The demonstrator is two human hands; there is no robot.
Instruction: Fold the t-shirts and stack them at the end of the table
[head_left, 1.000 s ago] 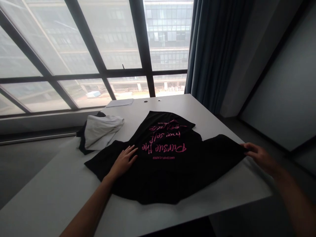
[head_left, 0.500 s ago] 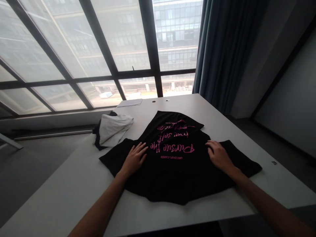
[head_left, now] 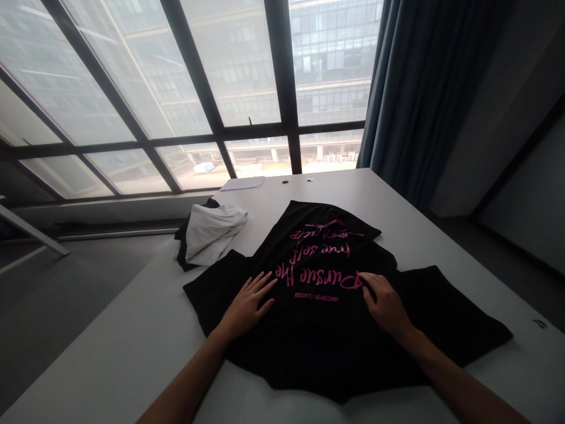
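Observation:
A black T-shirt [head_left: 318, 347] with pink lettering lies spread on the white table, its neck side towards me and the print upside down. My left hand [head_left: 249, 303] rests on the shirt just left of the print, fingers spread. On the other side, my right hand [head_left: 384, 300] touches the cloth at the right end of the large lettering, its fingers stretched and slightly bent, thumb apart. Both sleeves stick out beyond my hands. The far part of the shirt looks folded or bunched.
A crumpled white and black garment [head_left: 212, 232] lies at the table's left edge. Papers [head_left: 242, 183] lie at the far end of the table [head_left: 110, 347], near two cable holes. Beyond are large windows and a blue curtain [head_left: 415, 106]. A small dark item [head_left: 539, 323] sits at the right.
My right hand has slid inward over the shirt to the edge of the lettering. My left hand stays near the print's left side. The view has shifted a little.

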